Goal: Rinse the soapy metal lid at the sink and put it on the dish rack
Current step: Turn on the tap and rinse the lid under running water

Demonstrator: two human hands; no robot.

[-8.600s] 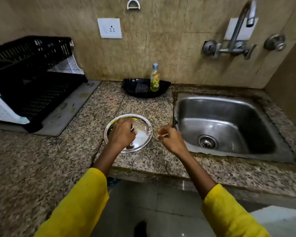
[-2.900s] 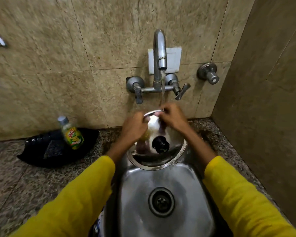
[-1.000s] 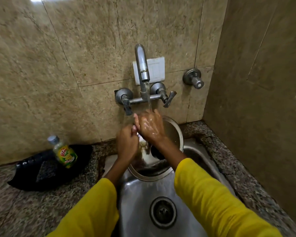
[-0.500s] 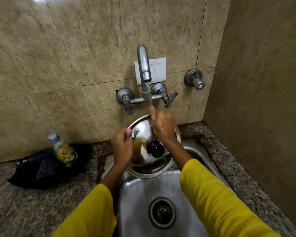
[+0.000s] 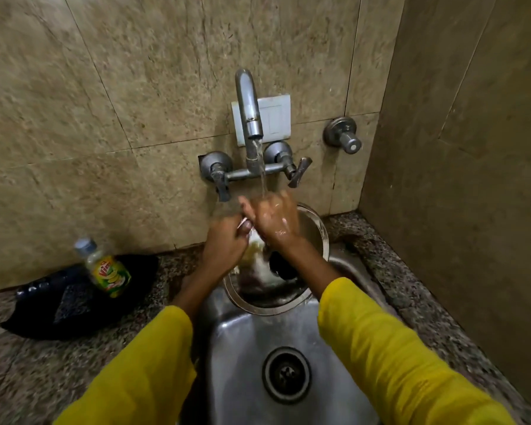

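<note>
The round metal lid (image 5: 311, 234) with a black knob (image 5: 281, 266) is held tilted over the steel sink (image 5: 249, 357), under the running tap (image 5: 249, 108). My left hand (image 5: 224, 243) grips the lid's left rim. My right hand (image 5: 273, 219), wet and shiny, lies flat across the lid's upper face with its fingers spread, right in the water stream. Both hands hide much of the lid. The dish rack is out of view.
A green dish soap bottle (image 5: 106, 269) stands in a black tray (image 5: 74, 305) on the granite counter (image 5: 28, 363) to the left. Tap handles (image 5: 298, 171) and a separate valve (image 5: 344, 138) stick out of the tiled wall. A side wall closes the right.
My right hand has slid left and up across the lid, covering more of its face under the stream. The left hand still grips the left rim.
</note>
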